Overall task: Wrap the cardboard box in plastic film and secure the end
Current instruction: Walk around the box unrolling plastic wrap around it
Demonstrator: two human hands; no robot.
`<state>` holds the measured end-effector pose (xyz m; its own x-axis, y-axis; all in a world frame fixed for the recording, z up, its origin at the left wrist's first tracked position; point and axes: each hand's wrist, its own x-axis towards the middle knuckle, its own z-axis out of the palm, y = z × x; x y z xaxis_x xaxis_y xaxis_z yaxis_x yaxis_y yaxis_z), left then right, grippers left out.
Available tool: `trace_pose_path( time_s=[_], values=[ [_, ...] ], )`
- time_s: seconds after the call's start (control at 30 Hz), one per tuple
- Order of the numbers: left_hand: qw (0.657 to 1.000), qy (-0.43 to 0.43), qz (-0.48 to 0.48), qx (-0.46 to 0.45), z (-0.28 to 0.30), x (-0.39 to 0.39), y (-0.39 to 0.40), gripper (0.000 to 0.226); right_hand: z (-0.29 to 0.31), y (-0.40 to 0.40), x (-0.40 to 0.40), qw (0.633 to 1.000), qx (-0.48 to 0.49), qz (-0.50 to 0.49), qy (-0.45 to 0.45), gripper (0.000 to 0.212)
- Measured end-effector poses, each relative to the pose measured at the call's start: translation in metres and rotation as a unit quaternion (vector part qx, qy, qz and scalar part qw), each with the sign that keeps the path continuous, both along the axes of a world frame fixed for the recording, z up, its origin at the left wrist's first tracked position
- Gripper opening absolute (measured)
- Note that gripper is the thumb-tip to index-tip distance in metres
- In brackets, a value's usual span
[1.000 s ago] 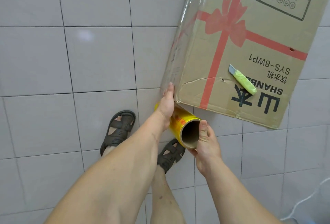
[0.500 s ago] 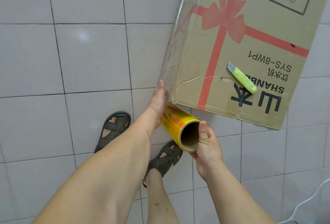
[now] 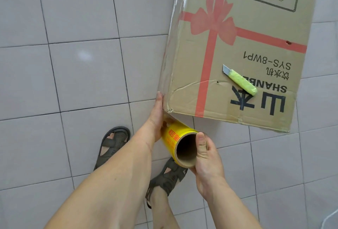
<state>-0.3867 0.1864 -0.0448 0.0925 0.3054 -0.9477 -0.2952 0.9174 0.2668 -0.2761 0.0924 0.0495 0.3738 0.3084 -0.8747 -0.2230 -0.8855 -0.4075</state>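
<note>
**Film roll held at the lower-left corner of the box**

Landmark: the cardboard box, which stood on the tiled floor in the upper right of the view. Left of the box, two sandalled feet rested on the tiles. The left hand lay with straight fingers flat against the box's left side at its near corner, pressing the clear plastic film that already covered that side. Just below the same corner, the yellow film roll was held at its open core end by the right hand, thumb over the rim and fingers curled round the outside. On top of the box, toward its near edge, lay a green utility knife, untouched.

Handling, as a judgement: the film appeared thin, clingy and easily torn or bunched, so it should be kept taut and smoothed by a flat palm. The roll looked light and stiff, and was best gripped at its cardboard core ends. The box seemed rigid, though creased near the corner.
</note>
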Motion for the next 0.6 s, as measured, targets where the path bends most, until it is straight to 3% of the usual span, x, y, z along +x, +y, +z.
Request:
trace_pose_path(
  time_s=[0.1, 0.2, 0.33, 0.4, 0.47, 0.6],
  values=[
    [0.997, 0.045, 0.057, 0.008, 0.01, 0.006, -0.017, 0.073, 0.001, 0.001, 0.003, 1.0, 0.006, 0.002, 0.009, 0.083],
    [0.997, 0.031, 0.061, 0.019, 0.037, 0.01, -0.038, 0.091, 0.005, 0.005, 0.005, 0.999, 0.01, -0.018, 0.04, 0.09],
    [0.991, 0.057, -0.111, 0.053, 0.063, 0.018, -0.047, 0.142, 0.007, 0.008, 0.009, 0.999, 0.023, -0.005, 0.044, 0.096],
    [0.982, 0.043, -0.178, 0.04, 0.073, 0.02, -0.038, 0.138, 0.012, 0.012, 0.013, 0.998, 0.036, 0.033, 0.036, 0.075],
    [0.976, 0.026, -0.216, 0.02, 0.08, 0.025, -0.027, 0.12, 0.011, 0.015, 0.02, 0.997, 0.041, 0.053, 0.026, 0.056],
    [0.973, 0.019, -0.231, 0.018, 0.082, 0.034, -0.018, 0.112, 0.008, 0.026, 0.032, 0.995, 0.044, 0.085, 0.027, 0.052]
  ],
)
